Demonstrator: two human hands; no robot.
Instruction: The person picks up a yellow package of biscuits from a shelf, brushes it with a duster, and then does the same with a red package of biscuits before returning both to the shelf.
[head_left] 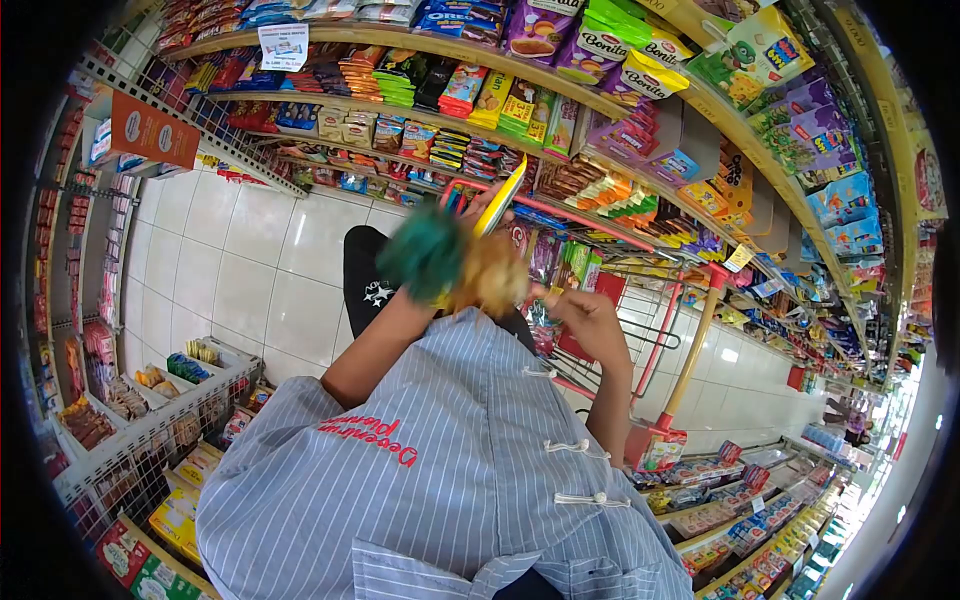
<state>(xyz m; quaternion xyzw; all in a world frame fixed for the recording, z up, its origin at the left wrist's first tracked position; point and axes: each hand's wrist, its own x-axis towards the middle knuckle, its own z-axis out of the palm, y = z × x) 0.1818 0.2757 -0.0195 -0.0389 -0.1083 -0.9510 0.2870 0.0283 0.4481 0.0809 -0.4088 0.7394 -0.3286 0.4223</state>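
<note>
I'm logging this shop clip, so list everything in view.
snack packets: many, mixed colours, across the top and right
low racks: several, grey wire, bottom left
floor: one, white tiles, left
trolley: one, red, right of centre
yellow packet: one, above the hands
blurred bundle: one, green and tan, centre
striped shirt: one, blue-grey, bottom
left hand: one, at the bundle, grip blurred
right hand: one, curled, by the trolley

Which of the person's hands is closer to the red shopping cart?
Right. The right hand is right beside the frame of the red shopping cart; whether it touches is unclear. The left hand is farther off to the cart's left, at a blurred green-and-tan bundle.
</note>
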